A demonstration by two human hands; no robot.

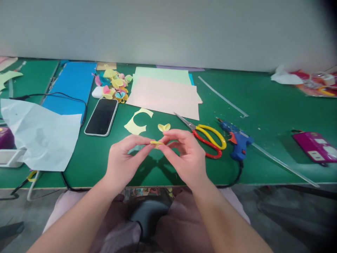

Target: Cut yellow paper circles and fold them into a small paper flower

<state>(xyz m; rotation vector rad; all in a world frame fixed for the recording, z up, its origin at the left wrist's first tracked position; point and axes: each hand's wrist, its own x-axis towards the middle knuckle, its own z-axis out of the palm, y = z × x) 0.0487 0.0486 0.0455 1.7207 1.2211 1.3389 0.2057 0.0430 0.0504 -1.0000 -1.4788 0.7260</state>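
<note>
Between the fingertips of both hands is a small piece of yellow paper (157,143), seen nearly edge-on. My left hand (126,156) pinches its left end with thumb and forefinger. The right end is pinched by my right hand (185,153), whose other fingers curl loosely. Just beyond the fingertips lies a small yellow folded paper petal shape (164,127). A pale yellow paper scrap with a round cut-out (131,124) rests behind my left hand. To the right of my right hand are scissors (210,138) with red and yellow handles, their blades pointing away to the left.
A blue glue gun (239,142) with a long glue stick lies at the right. Beyond the hands are stacked paper sheets (165,96), a phone (102,117) and a pile of paper flowers (114,84). White crumpled paper (50,137) and a purple box (316,146) flank the green table.
</note>
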